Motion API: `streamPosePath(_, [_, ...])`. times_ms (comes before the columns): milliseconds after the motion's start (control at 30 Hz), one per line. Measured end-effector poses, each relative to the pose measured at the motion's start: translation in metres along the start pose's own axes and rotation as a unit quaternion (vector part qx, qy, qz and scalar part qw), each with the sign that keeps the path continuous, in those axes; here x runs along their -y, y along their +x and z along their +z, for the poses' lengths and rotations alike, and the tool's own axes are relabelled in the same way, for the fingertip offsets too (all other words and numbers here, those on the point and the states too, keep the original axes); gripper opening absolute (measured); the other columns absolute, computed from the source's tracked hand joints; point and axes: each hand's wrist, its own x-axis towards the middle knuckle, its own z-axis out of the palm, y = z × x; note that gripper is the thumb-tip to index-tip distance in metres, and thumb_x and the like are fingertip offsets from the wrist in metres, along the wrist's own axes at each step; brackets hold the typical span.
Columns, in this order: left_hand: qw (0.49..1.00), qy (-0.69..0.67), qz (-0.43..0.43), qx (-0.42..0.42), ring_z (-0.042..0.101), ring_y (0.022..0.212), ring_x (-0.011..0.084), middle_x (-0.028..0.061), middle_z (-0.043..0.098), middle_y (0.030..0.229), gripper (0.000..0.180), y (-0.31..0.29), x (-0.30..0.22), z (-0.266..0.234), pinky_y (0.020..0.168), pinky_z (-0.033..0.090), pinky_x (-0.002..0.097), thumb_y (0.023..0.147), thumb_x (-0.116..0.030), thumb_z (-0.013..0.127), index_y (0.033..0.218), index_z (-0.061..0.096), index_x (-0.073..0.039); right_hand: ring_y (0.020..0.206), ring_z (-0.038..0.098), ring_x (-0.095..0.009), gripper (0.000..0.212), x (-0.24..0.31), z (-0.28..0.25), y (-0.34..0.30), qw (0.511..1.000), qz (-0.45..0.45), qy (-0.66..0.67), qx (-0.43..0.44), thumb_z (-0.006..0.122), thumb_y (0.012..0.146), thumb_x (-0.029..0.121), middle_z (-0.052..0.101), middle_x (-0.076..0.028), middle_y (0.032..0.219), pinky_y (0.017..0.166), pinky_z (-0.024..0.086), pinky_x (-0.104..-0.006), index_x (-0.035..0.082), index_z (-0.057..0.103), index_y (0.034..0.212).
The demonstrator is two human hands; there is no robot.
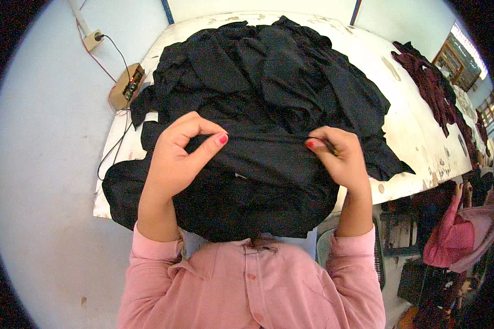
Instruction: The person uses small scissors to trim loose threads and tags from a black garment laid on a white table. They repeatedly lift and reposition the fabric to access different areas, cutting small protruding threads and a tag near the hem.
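A black cloth (269, 164) is stretched between my hands, with a fold or seam running straight across from one to the other. My left hand (175, 156) pinches it between thumb and forefinger. Some distance to the right, my right hand (343, 159) grips the same line of cloth with thumb and curled fingers. A small dark object with a yellowish spot shows within the right hand, but its kind is unclear. The near part of the cloth hangs over the table edge toward my body. A small pale tag or scrap (240, 175) shows on it.
A large heap of black fabric (247, 71) covers much of the white, stained table (417, 137). Dark maroon cloth (425, 82) lies at the far right. A brown box with wires (127, 88) sits by the left wall. Another person in pink (450, 238) is at the lower right.
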Motion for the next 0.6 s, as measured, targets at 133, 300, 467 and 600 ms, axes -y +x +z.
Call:
streamPosePath(133, [0.998, -0.043, -0.039, 0.021, 0.059, 0.08, 0.0125, 0.0047, 0.062, 0.081, 0.013, -0.001, 0.001, 0.004, 0.076, 0.045, 0.0259, 0.085, -0.013, 0.068, 0.087, 0.067, 0.0, 0.062, 0.057, -0.012, 0.011, -0.005, -0.005, -0.005, 0.997, 0.006, 0.075, -0.028, 0.067, 0.085, 0.013, 0.061, -0.007, 0.066, 0.059, 0.043, -0.026, 0.002, 0.065, 0.083])
streamPosePath(300, [0.97, -0.17, -0.146, 0.094, 0.058, 0.083, 0.0092, 0.0015, 0.065, 0.085, 0.017, 0.001, -0.002, 0.015, 0.079, 0.044, 0.0241, 0.087, -0.014, 0.066, 0.091, 0.066, 0.002, 0.073, 0.059, -0.022, 0.015, 0.003, 0.0, 0.0, 0.987, -0.004, -0.096, -0.132, 0.069, 0.08, 0.008, 0.06, -0.01, 0.082, 0.067, 0.046, -0.0296, 0.002, 0.065, 0.094])
streamPosePath(467, [0.952, -0.242, -0.158, 0.1, 0.059, 0.087, 0.0093, 0.0029, 0.067, 0.092, 0.019, 0.002, -0.003, 0.017, 0.081, 0.046, 0.0241, 0.086, -0.013, 0.067, 0.097, 0.067, 0.002, 0.077, 0.059, -0.027, 0.024, 0.041, 0.013, -0.003, 0.979, -0.064, -0.091, -0.171, 0.072, 0.072, 0.0, 0.058, -0.012, 0.089, 0.067, 0.048, -0.032, 0.006, 0.066, 0.094])
streamPosePath(600, [0.956, -0.232, -0.146, 0.101, 0.06, 0.088, 0.0086, 0.004, 0.068, 0.095, 0.022, 0.002, -0.004, 0.018, 0.08, 0.047, 0.0237, 0.087, -0.013, 0.067, 0.102, 0.067, 0.003, 0.076, 0.062, -0.025, 0.03, 0.06, 0.03, 0.002, 0.983, -0.127, -0.045, -0.128, 0.073, 0.069, -0.001, 0.057, -0.011, 0.088, 0.064, 0.051, -0.0307, 0.007, 0.067, 0.097])
